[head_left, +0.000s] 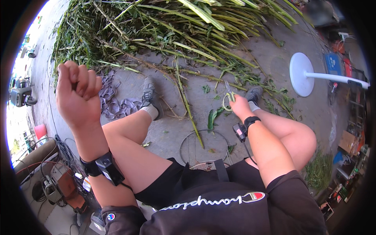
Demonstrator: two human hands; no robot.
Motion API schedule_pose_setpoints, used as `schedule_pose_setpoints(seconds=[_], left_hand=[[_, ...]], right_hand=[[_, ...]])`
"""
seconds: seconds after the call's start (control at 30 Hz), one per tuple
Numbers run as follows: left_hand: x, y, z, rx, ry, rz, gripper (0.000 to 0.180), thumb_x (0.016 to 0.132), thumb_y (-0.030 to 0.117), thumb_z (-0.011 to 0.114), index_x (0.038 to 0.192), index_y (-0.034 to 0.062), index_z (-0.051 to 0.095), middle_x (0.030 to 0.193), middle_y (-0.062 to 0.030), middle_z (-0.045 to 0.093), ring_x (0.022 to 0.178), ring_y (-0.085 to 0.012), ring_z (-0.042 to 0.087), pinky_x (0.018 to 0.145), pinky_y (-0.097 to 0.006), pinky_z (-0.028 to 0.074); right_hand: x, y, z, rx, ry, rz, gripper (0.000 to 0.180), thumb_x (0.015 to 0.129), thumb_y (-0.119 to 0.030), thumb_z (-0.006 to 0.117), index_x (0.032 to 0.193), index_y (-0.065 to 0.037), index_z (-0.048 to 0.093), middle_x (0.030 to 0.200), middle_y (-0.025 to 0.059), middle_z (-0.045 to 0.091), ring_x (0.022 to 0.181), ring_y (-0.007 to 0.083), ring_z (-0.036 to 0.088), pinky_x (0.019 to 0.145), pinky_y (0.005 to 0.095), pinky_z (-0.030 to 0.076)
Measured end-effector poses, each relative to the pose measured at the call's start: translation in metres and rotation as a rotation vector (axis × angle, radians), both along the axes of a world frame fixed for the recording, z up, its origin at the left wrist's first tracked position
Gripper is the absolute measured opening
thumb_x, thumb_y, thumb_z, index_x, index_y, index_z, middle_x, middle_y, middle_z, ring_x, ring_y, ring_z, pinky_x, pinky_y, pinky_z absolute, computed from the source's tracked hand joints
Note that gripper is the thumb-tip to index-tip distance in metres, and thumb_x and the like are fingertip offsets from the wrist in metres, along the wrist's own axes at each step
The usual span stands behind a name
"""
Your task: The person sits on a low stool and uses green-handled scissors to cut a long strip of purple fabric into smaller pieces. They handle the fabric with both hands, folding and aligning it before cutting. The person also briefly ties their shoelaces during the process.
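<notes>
My left hand [79,94] is raised at the left in a closed fist, and nothing sticks out of its curled fingers. Lower right of the stalks, my right hand [240,107] grips a pair of scissors [226,101] with pale yellow-green handles; the blades point away from me, above the floor. Beyond both hands lies a big heap of cut green leafy stalks [172,31]. One thin stalk [183,94] reaches from the heap toward me between my feet. A tangle of greyish-purple cloth strips [117,105] rests on the floor by my left shoe.
Between my legs stands a round wire frame [184,141]. A white round-based stand [301,74] is at the right, near a blue box [333,63]. Loose cables and a brown machine [64,178] lie at lower left. More green plants [319,170] are at lower right.
</notes>
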State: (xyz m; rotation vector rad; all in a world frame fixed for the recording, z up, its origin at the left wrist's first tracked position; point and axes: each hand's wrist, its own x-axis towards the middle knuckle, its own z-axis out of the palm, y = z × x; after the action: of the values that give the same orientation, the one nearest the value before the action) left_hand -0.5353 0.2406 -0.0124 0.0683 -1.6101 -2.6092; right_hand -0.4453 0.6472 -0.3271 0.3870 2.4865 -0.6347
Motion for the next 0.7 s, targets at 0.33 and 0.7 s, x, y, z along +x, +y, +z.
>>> schedule_pose_setpoints(seconds=[0.33,0.7], left_hand=[[-0.005,0.038,0.001,-0.159,-0.111,-0.100,0.035,0.105,0.029,0.036,0.078,0.0079,0.039,0.055,0.0028,0.030,0.045,-0.0065,0.022,0.043,-0.024,0.019],[0.066,0.027,0.093,0.332,0.184,-0.329,0.033,0.105,0.029,0.033,0.076,0.0149,0.038,0.053,0.0057,0.028,0.042,-0.0074,0.022,0.043,-0.026,0.020]], right_hand=[[-0.011,-0.051,-0.018,-0.003,-0.208,0.259,0.040,0.077,-0.023,0.062,0.109,0.001,0.064,0.101,0.0253,0.066,0.098,0.0402,0.063,0.086,0.0445,0.050],[-0.091,-0.258,0.257,-1.250,-0.284,0.929,0.053,0.077,-0.026,0.074,0.124,-0.007,0.058,0.105,0.0100,0.065,0.094,0.0208,0.060,0.087,0.0366,0.047]])
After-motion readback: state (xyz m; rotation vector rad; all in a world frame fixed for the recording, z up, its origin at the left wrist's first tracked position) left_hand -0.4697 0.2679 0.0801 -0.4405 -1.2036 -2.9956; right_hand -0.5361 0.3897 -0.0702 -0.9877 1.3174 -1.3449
